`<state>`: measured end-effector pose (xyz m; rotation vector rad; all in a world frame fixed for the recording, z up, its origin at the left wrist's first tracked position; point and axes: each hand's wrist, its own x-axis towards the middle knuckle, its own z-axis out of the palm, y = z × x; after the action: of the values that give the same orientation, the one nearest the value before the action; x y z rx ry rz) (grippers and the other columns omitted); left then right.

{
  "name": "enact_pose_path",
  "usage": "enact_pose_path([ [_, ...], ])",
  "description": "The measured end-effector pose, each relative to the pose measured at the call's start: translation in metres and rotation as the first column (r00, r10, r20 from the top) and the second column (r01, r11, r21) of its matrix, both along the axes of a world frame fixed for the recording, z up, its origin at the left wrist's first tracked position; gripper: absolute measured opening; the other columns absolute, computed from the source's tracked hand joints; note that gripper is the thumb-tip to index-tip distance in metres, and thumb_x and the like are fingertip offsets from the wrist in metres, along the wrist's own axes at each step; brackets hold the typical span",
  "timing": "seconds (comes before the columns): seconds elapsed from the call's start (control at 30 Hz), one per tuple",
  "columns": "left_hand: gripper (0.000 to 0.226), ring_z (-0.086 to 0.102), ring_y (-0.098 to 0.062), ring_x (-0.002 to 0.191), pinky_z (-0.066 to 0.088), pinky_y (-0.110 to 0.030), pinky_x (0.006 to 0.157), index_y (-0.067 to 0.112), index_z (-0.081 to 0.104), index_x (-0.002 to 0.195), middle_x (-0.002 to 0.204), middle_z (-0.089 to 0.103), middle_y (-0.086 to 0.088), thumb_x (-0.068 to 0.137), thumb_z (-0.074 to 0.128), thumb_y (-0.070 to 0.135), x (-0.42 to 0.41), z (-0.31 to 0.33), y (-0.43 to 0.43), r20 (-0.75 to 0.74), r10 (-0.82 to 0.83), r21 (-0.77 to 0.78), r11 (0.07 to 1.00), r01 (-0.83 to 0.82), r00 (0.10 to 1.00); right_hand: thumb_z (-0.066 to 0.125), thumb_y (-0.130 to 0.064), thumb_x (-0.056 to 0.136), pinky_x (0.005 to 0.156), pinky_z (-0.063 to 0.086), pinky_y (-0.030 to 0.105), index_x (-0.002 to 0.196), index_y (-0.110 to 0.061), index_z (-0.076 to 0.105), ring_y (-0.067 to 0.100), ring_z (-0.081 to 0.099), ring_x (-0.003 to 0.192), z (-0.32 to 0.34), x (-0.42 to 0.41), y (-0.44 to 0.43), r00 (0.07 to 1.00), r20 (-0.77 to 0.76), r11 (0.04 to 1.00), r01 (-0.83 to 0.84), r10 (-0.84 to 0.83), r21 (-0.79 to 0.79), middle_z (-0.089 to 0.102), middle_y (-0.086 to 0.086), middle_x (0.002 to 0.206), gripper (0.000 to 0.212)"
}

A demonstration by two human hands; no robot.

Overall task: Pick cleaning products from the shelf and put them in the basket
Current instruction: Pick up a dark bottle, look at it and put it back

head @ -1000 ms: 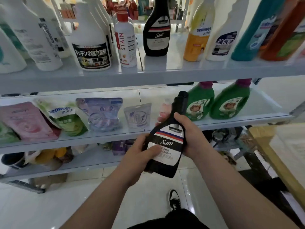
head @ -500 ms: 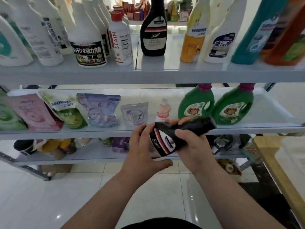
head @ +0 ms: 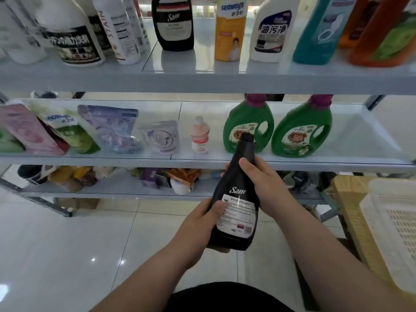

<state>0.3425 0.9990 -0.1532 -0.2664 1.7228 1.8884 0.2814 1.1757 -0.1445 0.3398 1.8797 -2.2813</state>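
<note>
**Black Sam bottle held in both hands, basket lying to the right**

The left hand (head: 199, 228) is cupping the lower body of the black Sam bottle (head: 236, 192), with the thumb pressing on the edge of the back label and the fingers wrapping under the base. The bottle is hanging in the air in front of the middle shelf (head: 112, 159), clear of it. Its long axis is running near to far: the base is pointing toward the person and the cap is tilting away and slightly right, in front of a green detergent jug (head: 245, 122). The right hand (head: 264, 188) is gripping the upper body and shoulder from the right side, fingers curling round it.

The white slotted basket (head: 396, 233) is sitting well apart from the bottle, at the right edge of the scene and low. The right hand is the nearer one to it, so the coming move is probably calling for a carry rightward and down, most likely with that hand taking the bottle alone.
</note>
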Motion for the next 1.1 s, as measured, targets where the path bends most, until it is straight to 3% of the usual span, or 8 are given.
enact_pose_path([
  [0.13,0.046,0.065,-0.023,0.057,0.039,-0.023,0.036,0.012,0.067,0.114,0.088,0.077,-0.012,0.107,0.04,0.049,0.01,0.006,0.02,0.196,0.109,0.063,0.99,-0.123,0.975,0.063,-0.04,0.093,0.094,0.058,0.053,0.128,0.001,0.063,0.04,0.069,0.11,-0.018,0.011,0.005,0.98,0.194,0.935,0.022,0.05,-0.353,0.067,0.03,0.126,0.054],
  [0.3,0.059,0.071,-0.04,0.065,0.027,-0.016,0.033,0.014,0.064,0.122,0.095,0.074,-0.021,0.102,0.039,0.063,0.016,0.007,0.02,0.378,-0.006,0.318,0.94,-0.124,0.926,0.057,-0.047,0.094,0.087,0.06,0.045,0.109,-0.012,0.07,0.037,0.071,0.111,-0.032,0.028,-0.01,0.967,0.227,0.768,0.058,0.116,-0.638,0.072,0.022,0.117,0.04],
  [0.47,0.079,0.065,-0.032,0.079,0.048,-0.027,0.048,0.011,0.065,0.121,0.099,0.069,-0.018,0.078,0.051,0.075,0.007,-0.007,0.0,0.232,-0.024,0.126,0.992,-0.005,0.972,0.068,-0.024,0.089,0.075,0.062,0.04,0.113,-0.003,0.055,0.034,0.074,0.101,-0.025,0.011,-0.016,0.992,0.123,0.924,0.053,-0.007,-0.378,0.073,0.019,0.096,0.034],
  [0.67,0.046,0.074,-0.032,0.093,0.064,-0.049,0.071,0.05,0.062,0.118,0.112,0.072,0.0,0.075,0.079,0.057,-0.003,-0.01,-0.02,-0.147,-0.083,-0.018,0.997,0.081,0.986,0.08,-0.062,0.064,0.085,0.059,0.038,0.104,-0.039,0.064,0.007,0.073,0.091,-0.007,0.005,-0.031,0.986,-0.119,0.944,0.15,-0.12,0.294,0.075,-0.015,0.098,0.05],
  [0.77,0.039,0.076,-0.027,0.095,0.064,-0.052,0.07,0.043,0.064,0.119,0.11,0.076,0.0,0.084,0.071,0.058,-0.008,-0.013,-0.035,-0.108,0.024,0.056,0.998,-0.018,0.994,0.074,-0.068,0.067,0.079,0.058,0.033,0.102,-0.045,0.068,0.009,0.074,0.089,0.0,0.004,-0.042,0.981,-0.156,0.962,0.149,-0.115,0.231,0.076,-0.014,0.097,0.043],
  [0.93,0.061,0.069,-0.022,0.059,0.036,-0.02,0.036,0.018,0.069,0.11,0.09,0.078,-0.01,0.075,0.054,0.066,-0.017,-0.02,-0.062,0.214,0.054,0.224,0.969,-0.103,0.975,0.073,-0.049,0.08,0.07,0.059,0.026,0.117,-0.033,0.066,0.019,0.077,0.089,0.009,0.012,-0.069,0.983,-0.162,0.987,0.105,-0.084,0.122,0.077,-0.002,0.102,0.041],
  [1.03,0.052,0.074,-0.025,0.07,0.05,-0.028,0.043,0.026,0.079,0.1,0.098,0.079,-0.009,0.078,0.057,0.067,-0.025,-0.025,-0.078,0.183,-0.037,0.252,0.968,-0.01,0.982,0.071,-0.044,0.083,0.075,0.062,0.032,0.12,-0.03,0.065,0.02,0.076,0.092,0.013,0.015,-0.083,0.978,-0.176,0.983,0.132,-0.109,0.127,0.077,-0.001,0.104,0.04],
  [1.1,0.046,0.076,-0.028,0.096,0.063,-0.042,0.067,0.028,0.072,0.118,0.113,0.077,-0.008,0.084,0.07,0.058,-0.032,-0.027,-0.091,0.075,-0.08,0.246,0.967,0.059,0.994,0.072,-0.039,0.087,0.078,0.061,0.03,0.117,-0.036,0.065,0.015,0.075,0.094,0.016,0.016,-0.092,0.97,-0.222,0.978,0.136,-0.099,0.156,0.076,-0.006,0.104,0.031],
])
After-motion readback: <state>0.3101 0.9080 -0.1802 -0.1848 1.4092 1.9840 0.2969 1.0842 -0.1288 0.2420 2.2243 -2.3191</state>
